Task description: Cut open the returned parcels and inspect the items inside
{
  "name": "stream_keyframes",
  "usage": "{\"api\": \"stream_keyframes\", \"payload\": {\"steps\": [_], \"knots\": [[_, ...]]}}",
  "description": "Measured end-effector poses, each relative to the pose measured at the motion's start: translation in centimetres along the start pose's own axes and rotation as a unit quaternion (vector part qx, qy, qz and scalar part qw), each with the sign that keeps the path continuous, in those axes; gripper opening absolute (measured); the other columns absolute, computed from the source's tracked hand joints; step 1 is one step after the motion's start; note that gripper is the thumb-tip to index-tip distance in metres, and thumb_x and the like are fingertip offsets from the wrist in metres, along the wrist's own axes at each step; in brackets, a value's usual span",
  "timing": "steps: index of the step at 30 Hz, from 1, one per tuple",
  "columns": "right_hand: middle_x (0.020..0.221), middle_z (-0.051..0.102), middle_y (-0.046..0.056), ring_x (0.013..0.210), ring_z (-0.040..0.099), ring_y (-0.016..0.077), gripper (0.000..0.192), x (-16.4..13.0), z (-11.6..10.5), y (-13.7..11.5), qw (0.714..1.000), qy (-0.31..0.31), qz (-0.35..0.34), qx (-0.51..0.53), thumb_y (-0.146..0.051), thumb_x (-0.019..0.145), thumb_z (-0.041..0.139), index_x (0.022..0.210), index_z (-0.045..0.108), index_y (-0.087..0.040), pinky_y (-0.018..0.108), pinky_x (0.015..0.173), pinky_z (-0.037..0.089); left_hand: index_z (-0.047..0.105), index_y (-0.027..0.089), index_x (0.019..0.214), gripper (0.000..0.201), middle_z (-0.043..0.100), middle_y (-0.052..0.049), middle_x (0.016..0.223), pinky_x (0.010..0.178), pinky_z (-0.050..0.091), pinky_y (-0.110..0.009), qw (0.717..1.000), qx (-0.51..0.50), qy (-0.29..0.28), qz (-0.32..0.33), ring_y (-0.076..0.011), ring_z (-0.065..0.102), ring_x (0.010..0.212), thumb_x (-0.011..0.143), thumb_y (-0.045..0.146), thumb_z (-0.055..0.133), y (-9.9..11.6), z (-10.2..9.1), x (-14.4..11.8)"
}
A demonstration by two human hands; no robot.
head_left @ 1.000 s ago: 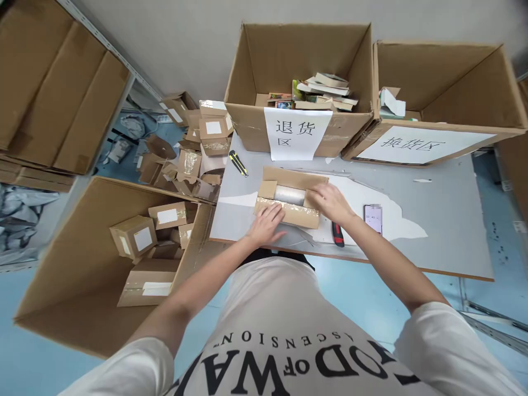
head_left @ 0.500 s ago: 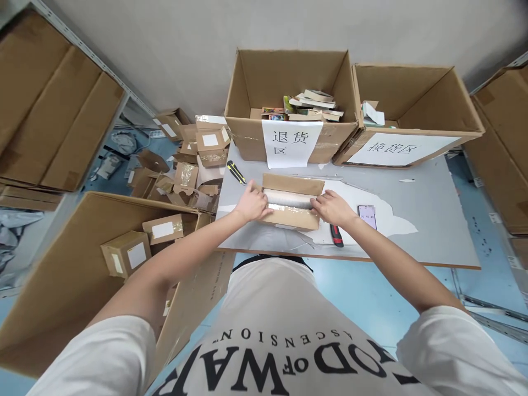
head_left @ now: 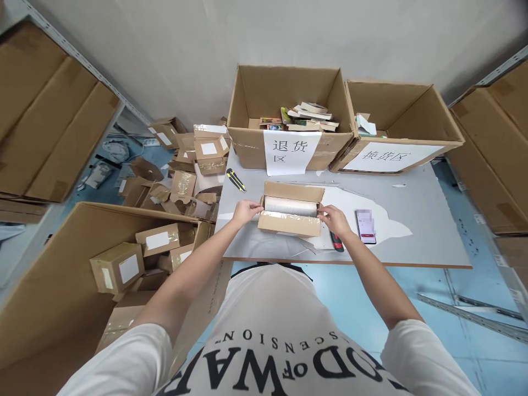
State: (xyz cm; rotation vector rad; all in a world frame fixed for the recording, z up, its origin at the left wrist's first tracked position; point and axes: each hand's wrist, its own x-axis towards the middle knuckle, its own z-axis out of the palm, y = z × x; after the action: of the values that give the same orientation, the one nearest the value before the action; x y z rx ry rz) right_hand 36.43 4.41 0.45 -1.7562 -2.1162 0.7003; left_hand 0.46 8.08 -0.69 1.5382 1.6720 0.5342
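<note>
A small cardboard box [head_left: 289,225] lies with its top flaps apart on the grey table [head_left: 437,220]. Inside it is a pale item in what looks like bubble wrap [head_left: 290,206]. At the box's left end, my left hand [head_left: 246,211] pinches the edge of the cardboard. My right hand [head_left: 335,220] grips the right end in the same way. A red and black box cutter [head_left: 337,242] lies just below my right hand, partly hidden by it. Beyond my left hand is a yellow and black box cutter [head_left: 236,180].
A phone [head_left: 366,226] lies right of the box. Two large cartons with paper signs, the left carton [head_left: 251,148] holding books [head_left: 311,114] and the right carton [head_left: 437,137], stand at the back. Left of the table are a big carton [head_left: 45,286] of parcels and piled small boxes [head_left: 183,184].
Both hands have shifted from the box's front flap outward to its two ends. The flaps stand wider apart, showing more of the wrapped item. The phone's screen has changed.
</note>
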Motion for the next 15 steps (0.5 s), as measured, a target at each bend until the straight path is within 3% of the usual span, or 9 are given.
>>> {"api": "stream_keyframes", "payload": {"steps": [3, 6, 10, 13, 15], "knots": [[0.103, 0.065, 0.009, 0.071, 0.065, 0.0159, 0.032, 0.2, -0.1, 0.8, 0.996, -0.004, 0.028, 0.088, -0.039, 0.083, 0.062, 0.105, 0.069, -0.017, 0.032, 0.074, 0.053, 0.075, 0.017, 0.086, 0.024, 0.075, -0.005, 0.083, 0.076, 0.052, -0.028, 1.000, -0.016, -0.014, -0.018, -0.0200, 0.070, 0.081, 0.074, 0.036, 0.069, -0.2, 0.0, 0.5], [0.115, 0.059, 0.012, 0.081, 0.067, 0.0198, 0.054, -0.1, -0.3, 1.0, 0.990, -0.052, 0.024, 0.129, -0.047, 0.073, 0.070, 0.119, 0.062, -0.018, 0.034, 0.075, 0.055, 0.074, 0.015, 0.089, 0.042, 0.075, -0.007, 0.090, 0.079, 0.052, -0.030, 1.000, 0.003, -0.025, -0.015, -0.0234, 0.069, 0.087, 0.061, 0.045, 0.078, 0.4, -0.4, 0.4], [0.139, 0.042, 0.017, 0.117, 0.055, 0.0307, 0.093, -1.7, 0.0, 0.2, 0.995, -0.102, -0.005, 0.017, -0.056, 0.059, 0.078, 0.138, 0.045, -0.019, 0.041, 0.094, 0.048, 0.064, 0.016, 0.117, 0.081, 0.069, -0.008, 0.112, 0.085, 0.051, -0.031, 0.991, 0.050, -0.113, 0.053, -0.0279, 0.065, 0.102, 0.048, 0.053, 0.083, 1.5, -1.1, -1.4], [0.152, 0.023, 0.021, 0.136, 0.033, 0.0344, 0.107, -3.1, 0.6, -0.6, 0.992, -0.106, -0.001, -0.072, -0.060, 0.063, 0.074, 0.148, 0.026, -0.017, 0.046, 0.101, 0.041, 0.037, 0.015, 0.142, 0.117, 0.044, -0.016, 0.144, 0.101, 0.042, -0.039, 0.970, 0.156, -0.127, 0.134, -0.0343, 0.046, 0.128, 0.043, 0.054, 0.084, 2.0, -1.1, -3.2], [0.155, 0.014, 0.022, 0.141, 0.021, 0.0376, 0.103, -3.7, 0.9, -1.2, 0.987, -0.098, -0.014, -0.130, -0.060, 0.067, 0.070, 0.148, 0.025, -0.016, 0.053, 0.103, 0.034, 0.022, 0.014, 0.148, 0.128, 0.020, -0.021, 0.154, 0.110, 0.028, -0.049, 0.948, 0.247, -0.107, 0.168, -0.0389, 0.025, 0.139, 0.045, 0.056, 0.083, 2.4, -0.9, -4.0]]}}
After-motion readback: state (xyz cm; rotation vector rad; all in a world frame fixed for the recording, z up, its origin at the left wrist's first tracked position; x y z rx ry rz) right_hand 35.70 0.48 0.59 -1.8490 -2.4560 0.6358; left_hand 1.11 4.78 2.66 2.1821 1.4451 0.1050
